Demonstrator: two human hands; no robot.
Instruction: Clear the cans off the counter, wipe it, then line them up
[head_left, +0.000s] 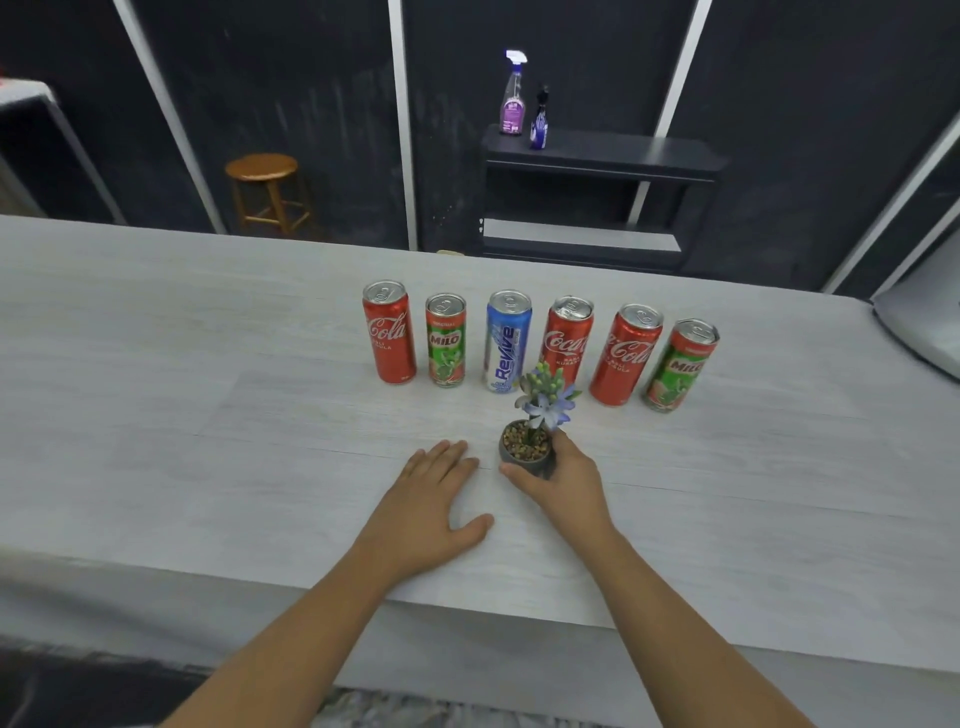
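Note:
Several cans stand upright in a row on the pale wood-grain counter (208, 415): a red Coca-Cola can (389, 332), a green Milo can (445, 340), a blue-and-white Revive can (508, 340), two more Coca-Cola cans (567, 335) (626, 356) and a second Milo can (680, 366). In front of the row sits a small grey pot with a blue-flowered plant (524, 449). My right hand (563, 480) is wrapped around the pot. My left hand (431, 509) lies flat on the counter, palm down, just left of the pot.
Behind the counter a dark shelf unit (602, 156) carries a purple spray bottle (512, 98) and a smaller dark blue bottle (540, 122). A wooden stool (265, 192) stands at the back left. A grey object (924, 322) overlaps the counter's right end.

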